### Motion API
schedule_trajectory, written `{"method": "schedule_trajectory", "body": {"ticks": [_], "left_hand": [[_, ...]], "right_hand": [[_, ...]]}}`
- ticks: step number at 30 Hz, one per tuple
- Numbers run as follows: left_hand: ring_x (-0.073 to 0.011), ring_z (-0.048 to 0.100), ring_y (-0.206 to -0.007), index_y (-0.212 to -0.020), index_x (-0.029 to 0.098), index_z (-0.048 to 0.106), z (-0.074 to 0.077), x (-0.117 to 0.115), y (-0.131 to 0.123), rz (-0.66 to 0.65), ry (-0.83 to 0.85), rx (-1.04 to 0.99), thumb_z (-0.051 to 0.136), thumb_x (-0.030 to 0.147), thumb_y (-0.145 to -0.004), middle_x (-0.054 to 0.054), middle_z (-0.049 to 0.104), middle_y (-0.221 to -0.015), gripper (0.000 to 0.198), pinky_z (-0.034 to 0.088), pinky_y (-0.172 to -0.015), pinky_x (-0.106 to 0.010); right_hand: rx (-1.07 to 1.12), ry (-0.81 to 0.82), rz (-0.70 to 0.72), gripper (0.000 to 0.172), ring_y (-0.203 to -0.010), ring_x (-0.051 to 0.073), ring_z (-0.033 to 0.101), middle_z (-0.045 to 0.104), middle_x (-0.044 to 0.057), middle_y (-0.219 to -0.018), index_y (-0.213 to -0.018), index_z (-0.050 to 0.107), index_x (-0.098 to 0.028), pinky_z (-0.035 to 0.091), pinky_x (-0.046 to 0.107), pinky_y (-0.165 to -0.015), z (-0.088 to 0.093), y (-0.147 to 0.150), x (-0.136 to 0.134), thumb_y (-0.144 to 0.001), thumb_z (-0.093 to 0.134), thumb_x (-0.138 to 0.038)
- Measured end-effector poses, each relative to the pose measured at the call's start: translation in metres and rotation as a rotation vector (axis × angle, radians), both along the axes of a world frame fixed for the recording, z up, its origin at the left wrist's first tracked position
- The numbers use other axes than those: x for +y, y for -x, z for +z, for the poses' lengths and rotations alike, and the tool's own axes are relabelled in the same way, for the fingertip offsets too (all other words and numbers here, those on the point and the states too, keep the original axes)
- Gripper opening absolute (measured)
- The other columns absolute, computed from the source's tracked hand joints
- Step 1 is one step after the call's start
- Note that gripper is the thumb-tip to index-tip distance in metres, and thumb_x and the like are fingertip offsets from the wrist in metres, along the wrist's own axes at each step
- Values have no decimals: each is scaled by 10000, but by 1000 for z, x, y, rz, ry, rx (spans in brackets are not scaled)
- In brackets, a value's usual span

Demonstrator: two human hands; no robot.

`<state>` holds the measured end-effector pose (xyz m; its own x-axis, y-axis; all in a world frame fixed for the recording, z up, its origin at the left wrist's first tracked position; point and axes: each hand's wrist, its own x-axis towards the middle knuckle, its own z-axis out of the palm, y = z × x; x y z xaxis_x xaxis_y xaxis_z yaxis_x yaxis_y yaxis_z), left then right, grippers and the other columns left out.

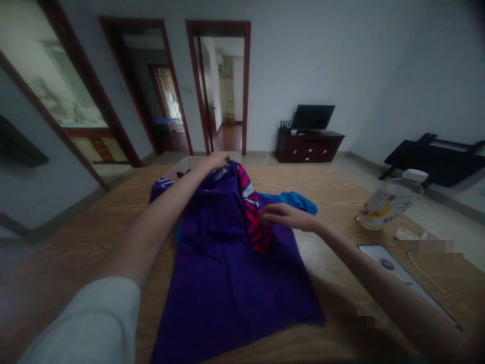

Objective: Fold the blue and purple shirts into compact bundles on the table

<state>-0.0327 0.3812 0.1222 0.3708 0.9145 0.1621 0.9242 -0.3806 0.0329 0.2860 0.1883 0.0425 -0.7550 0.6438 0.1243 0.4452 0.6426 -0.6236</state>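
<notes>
A purple shirt (242,283) lies spread over the wooden table, its hem toward me. One sleeve (248,194), patterned in red, white and purple, is folded inward across the body. At the shirt's far end, my left hand (217,160) is closed on the fabric near the top of that sleeve; its fingertips are partly hidden. My right hand (290,217) pinches the edge of the patterned sleeve from the right, its fingers together and slightly blurred. Bright blue cloth (299,201) sticks out from beneath the shirt at the right.
Behind the shirt stands a pale plastic box (182,164) with dark items in it. On the right of the wooden table (333,187) are a large clear bottle (394,199), a white cable (411,234) and a phone (401,275). A TV cabinet (308,146) stands against the wall.
</notes>
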Motion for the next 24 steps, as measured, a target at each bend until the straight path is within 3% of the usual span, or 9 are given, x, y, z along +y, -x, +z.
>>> {"method": "schedule_trajectory", "body": {"ticks": [2, 4, 7, 9, 12, 15, 18, 20, 24], "left_hand": [[-281, 680, -1210, -1339, 171, 659, 0, -4, 4, -15, -7, -13, 696, 422, -1024, -119, 671, -1367, 404, 586, -1035, -521], [-285, 650, -1292, -1387, 168, 639, -3, -11, 1, -55, -13, -29, 622, 432, -1063, -137, 653, -1431, 419, 539, -1111, -529], [-250, 581, -1419, -1489, 182, 588, -11, -20, -11, -131, 10, -37, 532, 444, -1084, -132, 612, -1541, 486, 449, -1206, -391], [-244, 606, -1396, -1483, 193, 611, -16, -22, -20, -158, 51, -21, 602, 479, -1020, -112, 647, -1518, 545, 452, -1175, -306], [-298, 683, -1281, -1417, 185, 672, -20, -18, -34, -135, 97, 7, 708, 485, -903, -121, 716, -1414, 597, 518, -1088, -330], [-327, 697, -1228, -1397, 164, 672, -19, -9, -42, -100, 130, 23, 769, 437, -853, -140, 721, -1375, 616, 548, -1054, -413], [-266, 726, -1106, -1236, 157, 733, -11, 1, -42, -109, 208, 33, 782, 410, -881, -110, 764, -1223, 438, 571, -1017, -452], [-244, 735, -1040, -1116, 169, 773, -5, 7, -41, -133, 234, 10, 765, 393, -875, -70, 787, -1095, 329, 574, -1002, -408], [-238, 717, -1115, -1252, 179, 745, -2, 11, -54, -197, 149, -139, 635, 366, -916, -59, 788, -1185, 401, 547, -1005, -299]], "right_hand": [[-3, -144, -144, 339, -1097, 243, 710, 747, 103, -1208, -1252, 717, -199, 559, 370, -971, -3, -12, 22, -1055, 468, -320], [-21, -226, -228, 445, -1254, 300, 647, 681, 165, -1362, -1366, 660, -171, 506, 436, -1074, -11, -21, 44, -933, 568, -223], [-94, -278, -247, 773, -1281, 338, 630, 664, 170, -1420, -1487, 586, -200, 481, 460, -1091, -32, -25, 62, -724, 706, -157], [-128, -299, -242, 865, -1219, 327, 663, 694, 142, -1394, -1515, 563, -229, 489, 441, -1063, -44, -23, 64, -673, 751, -168], [-126, -354, -299, 602, -1166, 325, 677, 754, 126, -1257, -1349, 683, -217, 462, 456, -1076, -52, -20, 63, -748, 717, -208], [-81, -406, -421, 332, -1118, 318, 684, 779, 121, -1095, -1140, 741, -201, 461, 455, -1061, -49, -28, 59, -837, 605, -195], [-29, -435, -554, 346, -1064, 286, 698, 777, 105, -1101, -1173, 709, -206, 516, 396, -954, -39, -49, 51, -888, 513, -190], [-21, -447, -640, 360, -1016, 277, 703, 776, 97, -1080, -1184, 697, -208, 532, 376, -882, -31, -69, 45, -897, 481, -192], [-91, -457, -780, 346, -947, 289, 697, 772, 106, -1020, -1130, 711, -192, 526, 387, -830, -15, -108, 36, -860, 495, -186]]}}
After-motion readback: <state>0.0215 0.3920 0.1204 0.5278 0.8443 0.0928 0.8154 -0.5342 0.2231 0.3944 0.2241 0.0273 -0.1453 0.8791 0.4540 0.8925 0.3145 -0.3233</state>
